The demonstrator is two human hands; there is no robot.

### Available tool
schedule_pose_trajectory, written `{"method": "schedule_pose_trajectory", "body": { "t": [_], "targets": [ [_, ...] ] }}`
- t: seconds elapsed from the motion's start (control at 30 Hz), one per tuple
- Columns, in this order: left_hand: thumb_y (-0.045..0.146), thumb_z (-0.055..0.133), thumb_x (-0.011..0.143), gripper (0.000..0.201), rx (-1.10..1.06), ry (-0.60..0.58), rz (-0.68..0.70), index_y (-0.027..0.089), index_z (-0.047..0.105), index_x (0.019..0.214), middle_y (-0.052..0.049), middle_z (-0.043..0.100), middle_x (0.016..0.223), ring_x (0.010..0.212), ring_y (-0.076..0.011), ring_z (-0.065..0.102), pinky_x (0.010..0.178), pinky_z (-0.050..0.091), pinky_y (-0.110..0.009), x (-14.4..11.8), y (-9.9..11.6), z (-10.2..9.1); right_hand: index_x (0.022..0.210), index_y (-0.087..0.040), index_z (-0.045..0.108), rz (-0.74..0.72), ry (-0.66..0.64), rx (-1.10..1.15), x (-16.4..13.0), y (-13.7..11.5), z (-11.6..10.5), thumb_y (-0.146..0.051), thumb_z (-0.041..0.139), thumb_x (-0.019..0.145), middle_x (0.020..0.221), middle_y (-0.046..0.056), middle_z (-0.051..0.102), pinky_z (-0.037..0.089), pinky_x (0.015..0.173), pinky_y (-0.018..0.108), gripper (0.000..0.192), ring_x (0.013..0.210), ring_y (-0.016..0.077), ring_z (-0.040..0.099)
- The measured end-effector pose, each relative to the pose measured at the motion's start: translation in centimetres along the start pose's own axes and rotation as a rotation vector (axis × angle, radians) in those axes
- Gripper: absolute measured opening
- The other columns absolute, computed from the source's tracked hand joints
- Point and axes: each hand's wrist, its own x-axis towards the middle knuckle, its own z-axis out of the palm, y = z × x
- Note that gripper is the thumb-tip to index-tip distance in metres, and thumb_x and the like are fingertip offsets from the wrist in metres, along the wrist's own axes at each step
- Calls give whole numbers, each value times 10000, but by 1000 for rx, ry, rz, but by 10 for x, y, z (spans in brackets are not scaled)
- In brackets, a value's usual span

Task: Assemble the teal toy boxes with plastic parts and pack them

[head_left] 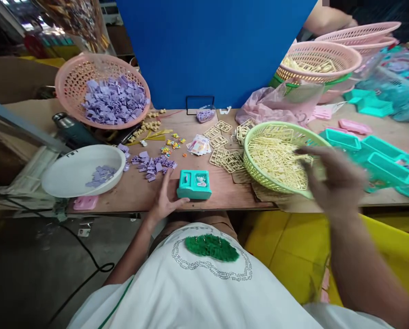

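A small toy box (194, 184) sits at the near edge of the tabletop (136, 189), with the left hand (164, 199) touching its left side. Left of it lies a bowl (83, 170) holding a few flat pieces; behind that, a basket (102, 90) full of them. Right of the box stands another basket (280, 155) of part frames, the right hand (336, 180) over its near right rim.

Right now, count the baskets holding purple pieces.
1: the pink basket at the table's back left. A white bowl in front holds a few purple pieces too.
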Motion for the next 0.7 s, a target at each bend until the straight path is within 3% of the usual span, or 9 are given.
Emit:
{"method": "schedule_pose_trajectory", "body": {
  "t": [0.1, 0.17, 0.23, 0.33, 0.47, 0.53, 0.6, 0.63, 0.7],
  "targets": [
    [503, 917, 808, 1245, -87, -92, -46, 294, 118, 1740, -183, 291, 1793, 1669, -334, 307, 1354, 312, -524, 7, -14, 8, 1349, -303, 739, 69, -314, 232, -12, -45, 90, -505, 667, 1015, 1144, 105, 793, 670, 884, 462, 397, 994, 288, 783],
    [506, 916, 808, 1167, -111, -104, -56, 272, 227, 1720, -192, 384, 1748, 1620, -350, 407, 1321, 380, -532, 13, -22, 13, 1532, -256, 618, 226, -475, 344, -18, -53, 140, -573, 679, 983, 1197, 128, 777, 684, 828, 420, 636, 972, 272, 788],
    [519, 920, 797, 1065, -109, -92, -51, 232, 373, 1665, -199, 484, 1679, 1565, -373, 483, 1295, 422, -551, 20, -26, 17, 1592, -240, 560, 323, -550, 412, -21, -50, 173, -604, 676, 969, 1242, 132, 762, 685, 835, 399, 730, 1023, 269, 779],
    [541, 910, 802, 1004, -81, -58, -34, 214, 440, 1626, -198, 525, 1642, 1553, -388, 492, 1299, 418, -571, 24, -23, 20, 1540, -247, 621, 358, -576, 454, -18, -40, 192, -612, 673, 964, 1295, 126, 748, 684, 829, 387, 684, 1071, 278, 762],
    [558, 889, 823, 1040, 31, 7, 50, 266, 366, 1673, -185, 492, 1672, 1551, -384, 493, 1275, 454, -560, 13, -6, 2, 1520, -262, 641, 278, -505, 343, 5, -43, 182, -644, 732, 917, 1343, 152, 714, 679, 754, 405, 720, 1033, 299, 763],
    [516, 813, 913, 883, 100, 153, 92, 284, 399, 1658, -173, 562, 1603, 1419, -341, 619, 1191, 539, -501, 5, -1, -19, 1518, -276, 641, 171, -410, 277, 26, -55, 177, -628, 728, 937, 1309, 151, 716, 669, 774, 412, 685, 1063, 304, 758],
    [422, 680, 1024, 562, 201, 388, 91, 270, 549, 1549, -144, 685, 1403, 1165, -266, 732, 1070, 600, -431, 0, -3, -45, 1457, -287, 687, 45, -377, 274, 52, -71, 182, -572, 698, 986, 1216, 125, 745, 657, 835, 409, 551, 1070, 288, 757],
    [384, 638, 1048, 435, 259, 482, 84, 248, 630, 1461, -130, 717, 1297, 1052, -238, 745, 1016, 613, -409, 0, -6, -57, 1391, -286, 730, -19, -403, 288, 66, -80, 191, -526, 691, 1002, 1163, 109, 761, 649, 855, 402, 459, 1041, 274, 763],
    [345, 599, 1059, 320, 351, 555, 54, 211, 713, 1326, -116, 736, 1177, 953, -219, 741, 952, 621, -385, 1, -18, -76, 1201, -266, 813, -155, -524, 306, 90, -95, 222, -400, 699, 999, 1087, 90, 784, 633, 838, 376, 269, 943, 246, 766]
  ]
}}
